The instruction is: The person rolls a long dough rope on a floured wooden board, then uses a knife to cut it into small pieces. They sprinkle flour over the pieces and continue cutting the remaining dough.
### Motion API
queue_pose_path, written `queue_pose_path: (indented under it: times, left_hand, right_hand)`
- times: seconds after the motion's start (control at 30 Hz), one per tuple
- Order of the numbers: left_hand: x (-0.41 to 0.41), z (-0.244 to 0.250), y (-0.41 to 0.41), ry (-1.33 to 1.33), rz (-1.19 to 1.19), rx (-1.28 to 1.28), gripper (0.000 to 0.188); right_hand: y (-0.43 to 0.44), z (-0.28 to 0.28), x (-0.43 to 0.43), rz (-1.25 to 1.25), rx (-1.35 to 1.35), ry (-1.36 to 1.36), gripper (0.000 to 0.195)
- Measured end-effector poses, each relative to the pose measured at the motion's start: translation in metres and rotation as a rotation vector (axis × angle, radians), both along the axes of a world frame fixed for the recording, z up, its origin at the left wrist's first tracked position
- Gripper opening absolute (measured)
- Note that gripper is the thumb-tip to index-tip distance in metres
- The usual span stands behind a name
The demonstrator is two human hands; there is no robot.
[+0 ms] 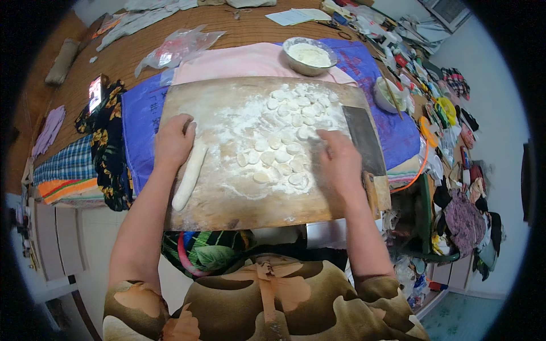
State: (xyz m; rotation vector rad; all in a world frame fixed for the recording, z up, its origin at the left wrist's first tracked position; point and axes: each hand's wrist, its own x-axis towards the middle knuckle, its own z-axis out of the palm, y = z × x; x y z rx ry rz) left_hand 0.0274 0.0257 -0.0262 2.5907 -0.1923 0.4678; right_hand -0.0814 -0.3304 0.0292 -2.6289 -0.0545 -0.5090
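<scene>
A floured wooden board (256, 213) lies before me. My left hand (175, 138) rests at its left side, fingers curled, touching or just above the upper end of a long dough roll (190, 179); whether it grips anything is hidden. My right hand (339, 157) is over the right part of the board, beside several small flattened dough pieces (281, 156). Its fingers are bent and slightly blurred, and what lies under them cannot be seen. A cleaver with a dark rectangular blade (364, 136) and a wooden handle (371, 194) lies along the board's right edge.
Behind the board, a metal bowl of flour (310, 55) stands on a pink cloth (230, 64). A white bowl with chopsticks (388, 94) is on the blue sheet (392, 132) at right. A clear plastic bag (179, 49) lies at back left, a lit phone (96, 93) at left.
</scene>
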Motion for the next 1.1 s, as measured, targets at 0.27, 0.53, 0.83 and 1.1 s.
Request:
queue_pose_path:
  times: [0.27, 0.53, 0.83, 1.1]
  left_hand:
    - [0.001, -0.004, 0.003, -0.013, -0.004, 0.016, 0.024]
    - [0.0, 0.0, 0.003, 0.002, -0.007, 0.01, 0.023]
    - [-0.003, 0.002, 0.002, 0.051, 0.006, -0.028, 0.023]
    - [0.0, -0.002, 0.005, -0.031, -0.016, 0.026, 0.023]
  right_hand:
    - [0.065, -0.02, -0.019, 0.57, -0.071, 0.081, 0.065]
    - [0.04, -0.019, 0.004, 0.393, -0.324, 0.218, 0.058]
    - [-0.008, -0.03, -0.006, 0.178, -0.073, 0.076, 0.063]
    - [0.0, -0.025, 0.007, 0.125, -0.03, 0.008, 0.053]
